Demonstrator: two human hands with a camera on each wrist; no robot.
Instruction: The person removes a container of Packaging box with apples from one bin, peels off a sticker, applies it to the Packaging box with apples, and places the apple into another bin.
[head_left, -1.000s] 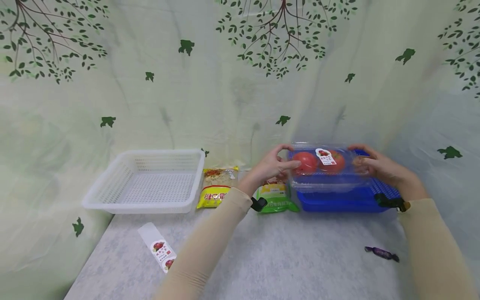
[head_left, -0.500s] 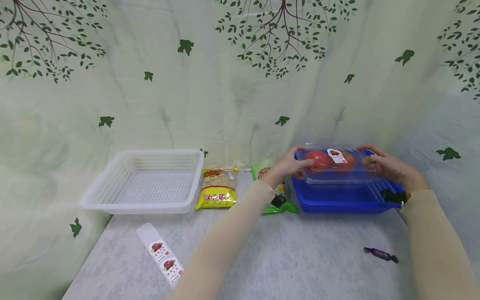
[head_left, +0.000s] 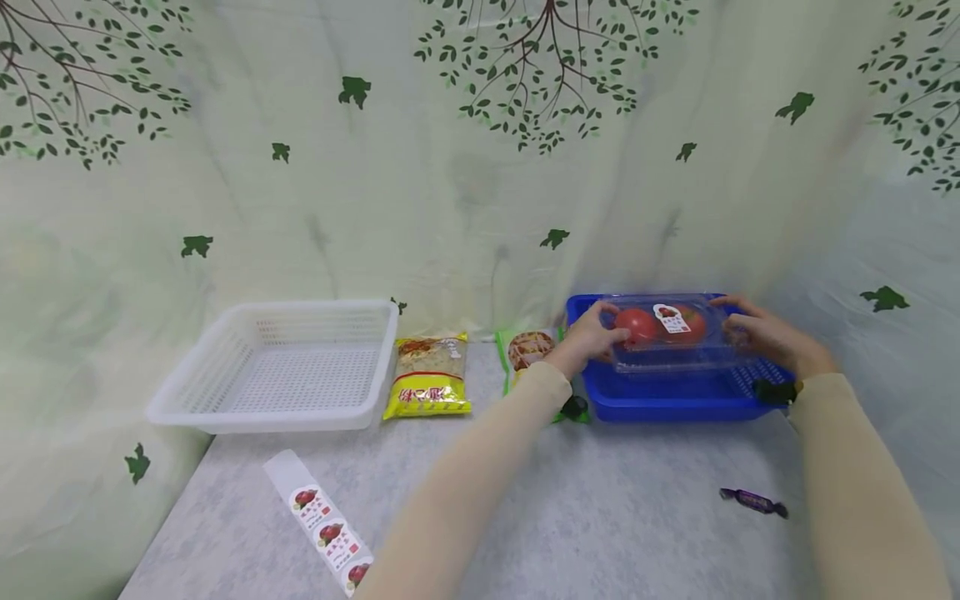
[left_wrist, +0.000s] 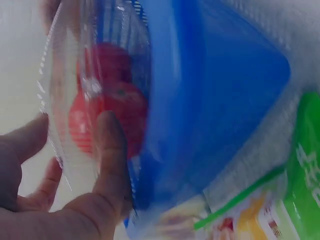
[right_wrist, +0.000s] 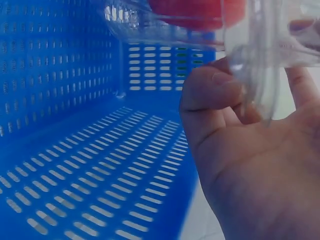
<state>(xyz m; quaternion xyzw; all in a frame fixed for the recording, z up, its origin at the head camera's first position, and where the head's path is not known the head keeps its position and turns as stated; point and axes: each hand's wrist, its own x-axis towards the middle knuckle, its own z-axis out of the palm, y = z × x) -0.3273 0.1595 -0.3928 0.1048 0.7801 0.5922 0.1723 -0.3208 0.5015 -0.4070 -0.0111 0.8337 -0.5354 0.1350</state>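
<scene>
Both hands hold a clear plastic box (head_left: 667, 358) by its two ends, above the blue basket (head_left: 675, 410). Inside the box lie two tomatoes (head_left: 636, 327), and a printed label (head_left: 671, 318) is stuck on its lid. My left hand (head_left: 588, 340) grips the left end, its thumb along the front; the left wrist view shows the thumb (left_wrist: 111, 150) against the plastic. At the right end my right hand (head_left: 776, 335) pinches the edge. In the right wrist view the box hangs over the slotted basket floor (right_wrist: 115, 170), with a gap below it.
A white basket (head_left: 270, 417) stands at the left. Between the baskets lie a yellow bag (head_left: 429, 379) and a green bag (head_left: 528, 346), partly behind the left arm. A strip of labels (head_left: 318, 521) and a purple wrapped candy (head_left: 753, 502) lie nearer the front.
Over the last second the box has moved right, then lower toward the blue basket, with both hands on it. The head view has shifted slightly.
</scene>
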